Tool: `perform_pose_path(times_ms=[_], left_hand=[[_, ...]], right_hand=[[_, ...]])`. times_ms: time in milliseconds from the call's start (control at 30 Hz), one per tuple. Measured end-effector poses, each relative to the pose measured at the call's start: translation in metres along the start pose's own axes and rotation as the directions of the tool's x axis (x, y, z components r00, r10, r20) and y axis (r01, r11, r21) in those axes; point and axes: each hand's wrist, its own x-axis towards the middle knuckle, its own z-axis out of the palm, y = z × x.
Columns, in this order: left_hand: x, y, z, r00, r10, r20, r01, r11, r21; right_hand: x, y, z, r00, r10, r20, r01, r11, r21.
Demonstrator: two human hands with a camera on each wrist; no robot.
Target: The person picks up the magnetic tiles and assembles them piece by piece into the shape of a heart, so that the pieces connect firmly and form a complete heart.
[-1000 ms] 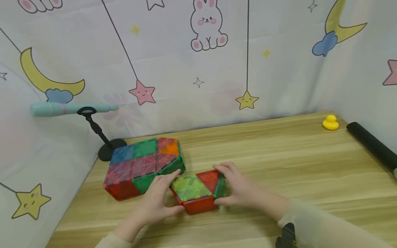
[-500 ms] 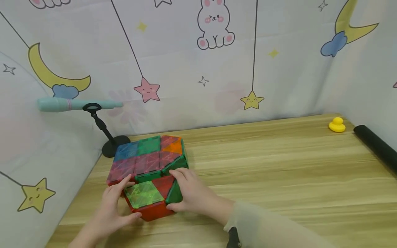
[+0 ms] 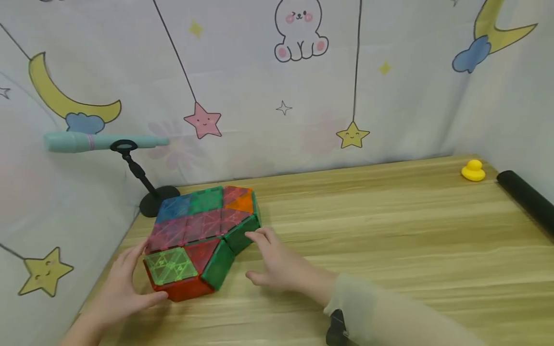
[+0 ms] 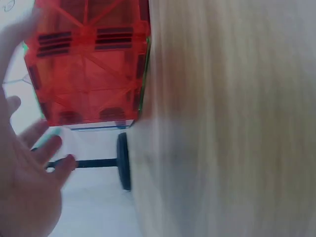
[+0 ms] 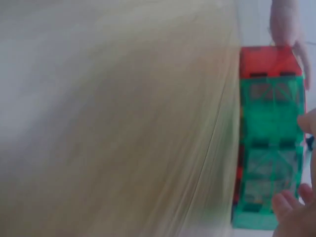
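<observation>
A smaller block of translucent magnetic tiles point(image 3: 170, 265), with a yellow-green square and a red triangle on top, lies against the front of a larger magnetic-tile block point(image 3: 201, 226) topped in pink, blue, green and orange. My left hand point(image 3: 121, 288) spreads around the smaller block's left corner, thumb at its red front wall, fingers by its left side. The left wrist view has red tile walls point(image 4: 89, 89) beside those loose fingers. My right hand point(image 3: 281, 262) hovers just right of the blocks, fingers apart, holding nothing. Green side tiles point(image 5: 274, 111) appear in the right wrist view.
Behind the blocks a black stand point(image 3: 157, 199) holds a mint-green tube-shaped thing point(image 3: 104, 142). A yellow rubber duck point(image 3: 473, 170) sits at the wooden table's point(image 3: 368, 230) far right corner, near a black cylinder point(image 3: 525, 199). A patterned cloth hangs behind.
Both hands carried the smaller block leftward until it met the larger block's front. The right hand has since let go and drawn away; the left hand stays at the left corner.
</observation>
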Motion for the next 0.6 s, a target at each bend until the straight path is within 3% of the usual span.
perform_pose_path(times_ms=[67, 133, 233, 367, 500, 600], left_hand=[[0.004, -0.003, -0.002, 0.994, -0.076, 0.078, 0.086, 0.988, -0.129], [0.009, -0.007, -0.003, 0.981, -0.138, 0.138, 0.167, 0.959, -0.228], [0.017, -0.007, -0.004, 0.959, -0.216, 0.184, 0.259, 0.931, -0.257], [0.020, 0.000, 0.002, 0.951, -0.247, 0.185, 0.290, 0.921, -0.261], [0.025, 0.013, 0.013, 0.965, -0.187, 0.184, 0.246, 0.891, -0.381], [0.040, 0.017, 0.018, 0.974, -0.174, 0.143, 0.216, 0.900, -0.378]], right_hand=[[-0.003, 0.004, -0.004, 1.000, 0.008, 0.014, -0.008, 1.000, 0.003], [-0.007, 0.007, -0.007, 0.999, 0.027, 0.045, -0.028, 0.999, 0.017], [-0.012, 0.011, -0.011, 0.995, 0.044, 0.092, -0.047, 0.998, 0.033], [-0.020, 0.016, -0.017, 0.991, 0.056, 0.125, -0.064, 0.996, 0.058], [-0.029, 0.023, -0.025, 0.988, 0.109, 0.110, -0.121, 0.987, 0.108], [-0.038, 0.025, -0.031, 0.983, 0.165, 0.076, -0.175, 0.974, 0.145]])
